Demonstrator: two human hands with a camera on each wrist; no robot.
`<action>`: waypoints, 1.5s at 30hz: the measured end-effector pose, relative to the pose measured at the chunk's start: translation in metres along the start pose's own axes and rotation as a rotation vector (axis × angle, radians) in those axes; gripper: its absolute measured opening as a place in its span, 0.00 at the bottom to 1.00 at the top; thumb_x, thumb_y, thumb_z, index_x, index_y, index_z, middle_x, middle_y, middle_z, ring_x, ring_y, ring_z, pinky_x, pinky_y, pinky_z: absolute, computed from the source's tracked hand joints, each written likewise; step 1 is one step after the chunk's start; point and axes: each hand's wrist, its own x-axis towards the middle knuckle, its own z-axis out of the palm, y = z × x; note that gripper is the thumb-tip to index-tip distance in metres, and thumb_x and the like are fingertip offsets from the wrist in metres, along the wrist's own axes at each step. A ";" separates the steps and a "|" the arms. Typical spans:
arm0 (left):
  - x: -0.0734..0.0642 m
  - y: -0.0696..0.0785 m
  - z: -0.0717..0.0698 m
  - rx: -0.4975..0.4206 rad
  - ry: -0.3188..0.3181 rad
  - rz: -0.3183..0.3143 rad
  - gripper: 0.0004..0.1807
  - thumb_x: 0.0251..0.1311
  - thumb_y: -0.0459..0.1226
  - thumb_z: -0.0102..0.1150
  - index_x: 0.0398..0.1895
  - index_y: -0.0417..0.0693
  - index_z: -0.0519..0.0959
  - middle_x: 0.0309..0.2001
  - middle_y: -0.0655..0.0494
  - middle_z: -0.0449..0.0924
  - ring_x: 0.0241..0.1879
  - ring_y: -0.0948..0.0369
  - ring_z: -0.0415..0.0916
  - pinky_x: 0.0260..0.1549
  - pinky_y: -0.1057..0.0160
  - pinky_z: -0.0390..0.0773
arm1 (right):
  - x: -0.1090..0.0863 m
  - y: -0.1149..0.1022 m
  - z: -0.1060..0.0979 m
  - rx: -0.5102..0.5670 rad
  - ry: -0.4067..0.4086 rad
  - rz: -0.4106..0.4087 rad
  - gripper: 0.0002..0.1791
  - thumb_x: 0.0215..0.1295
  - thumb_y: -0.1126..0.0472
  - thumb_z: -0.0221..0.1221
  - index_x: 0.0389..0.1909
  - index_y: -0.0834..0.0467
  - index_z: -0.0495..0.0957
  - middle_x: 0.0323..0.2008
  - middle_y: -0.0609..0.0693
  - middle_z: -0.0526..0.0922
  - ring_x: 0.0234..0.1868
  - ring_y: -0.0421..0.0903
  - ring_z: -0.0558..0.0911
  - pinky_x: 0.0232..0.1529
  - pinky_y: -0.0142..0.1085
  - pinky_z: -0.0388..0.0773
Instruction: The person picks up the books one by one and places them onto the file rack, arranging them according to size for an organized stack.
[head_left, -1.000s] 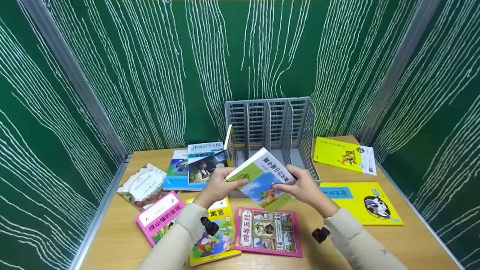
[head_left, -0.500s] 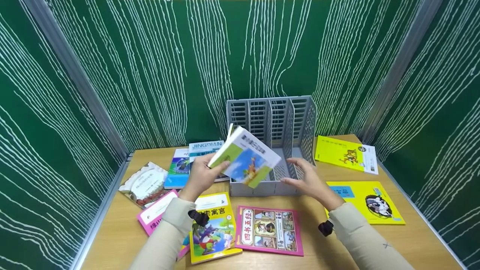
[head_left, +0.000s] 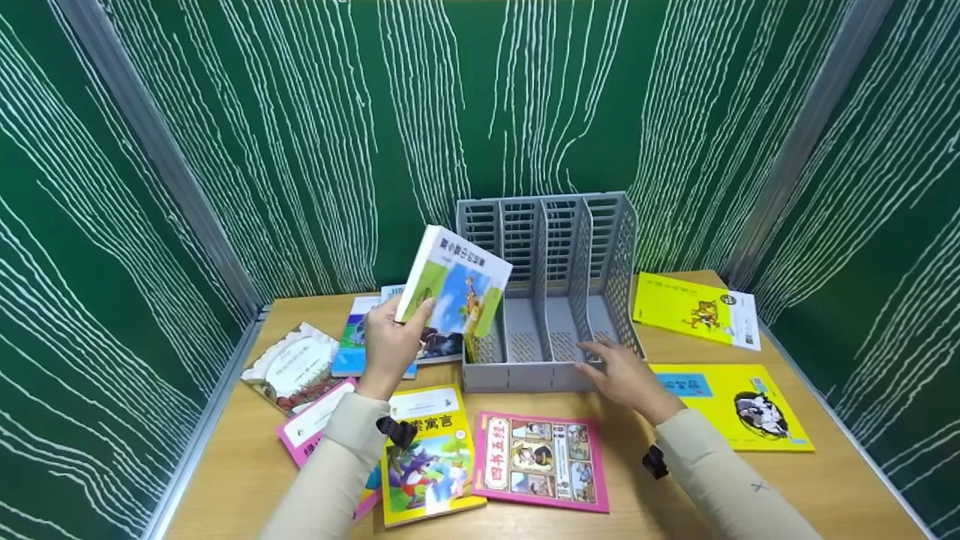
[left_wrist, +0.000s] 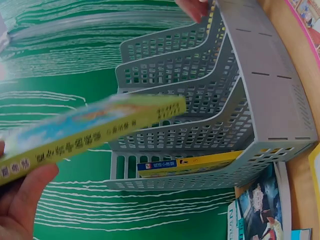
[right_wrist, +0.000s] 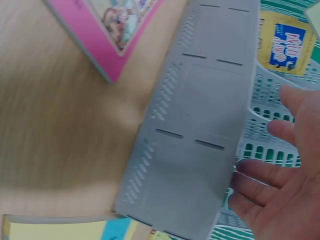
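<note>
My left hand (head_left: 391, 346) grips a thick book (head_left: 456, 289) by its lower left corner, thumb across the cover. Green, white and blue, the book is raised and tilted in front of the left side of a grey file rack (head_left: 525, 377). In the left wrist view its green spine (left_wrist: 95, 137) faces the camera. A yellow book (left_wrist: 195, 162) stands in the rack's leftmost compartment. By the front right edge of the rack is my right hand (head_left: 628, 379), fingers spread and holding nothing. The right wrist view shows its fingertips (right_wrist: 245, 182) at the rack's front edge; contact is unclear.
Left of the rack lie blue books (head_left: 356, 345) and a white-and-red book (head_left: 292, 367). In front are a pink book (head_left: 319, 427), a yellow fable book (head_left: 431, 465) and a pink comic-style book (head_left: 536, 461). Yellow books (head_left: 679, 304) lie at the right. Green walls enclose the table.
My right hand let go of the book and moved to the rack's front right edge. My left hand carried the book left and up, turning it more upright.
</note>
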 end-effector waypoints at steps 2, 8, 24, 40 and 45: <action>0.001 0.001 0.003 0.018 0.023 0.009 0.13 0.72 0.36 0.70 0.50 0.35 0.90 0.30 0.42 0.89 0.15 0.69 0.64 0.14 0.71 0.62 | 0.000 0.001 0.002 -0.014 -0.008 0.009 0.27 0.83 0.51 0.59 0.73 0.61 0.77 0.73 0.74 0.74 0.73 0.76 0.74 0.74 0.72 0.68; 0.005 0.000 0.014 0.088 0.086 0.063 0.12 0.72 0.35 0.68 0.49 0.33 0.89 0.31 0.40 0.90 0.15 0.68 0.65 0.14 0.70 0.61 | 0.002 0.001 0.006 -0.051 -0.017 0.056 0.24 0.85 0.53 0.55 0.71 0.62 0.78 0.68 0.71 0.80 0.69 0.73 0.79 0.72 0.69 0.74; 0.021 -0.027 0.062 0.249 0.073 0.126 0.07 0.73 0.33 0.64 0.40 0.35 0.86 0.26 0.43 0.86 0.19 0.63 0.67 0.17 0.65 0.65 | 0.009 0.004 0.010 -0.098 -0.030 0.080 0.17 0.83 0.58 0.57 0.56 0.65 0.87 0.51 0.65 0.91 0.53 0.67 0.88 0.61 0.64 0.83; 0.004 -0.062 0.101 0.451 0.087 0.221 0.05 0.70 0.31 0.64 0.34 0.38 0.82 0.23 0.41 0.84 0.23 0.43 0.86 0.21 0.45 0.83 | 0.010 0.003 0.007 -0.083 -0.047 0.099 0.16 0.83 0.56 0.59 0.49 0.65 0.88 0.42 0.61 0.91 0.38 0.55 0.86 0.48 0.56 0.88; -0.001 -0.069 0.112 0.525 0.085 0.236 0.05 0.68 0.31 0.66 0.38 0.35 0.83 0.26 0.37 0.86 0.27 0.38 0.88 0.25 0.41 0.86 | 0.008 0.004 0.006 -0.109 0.001 0.054 0.15 0.81 0.57 0.61 0.36 0.63 0.87 0.27 0.54 0.85 0.28 0.50 0.80 0.34 0.50 0.83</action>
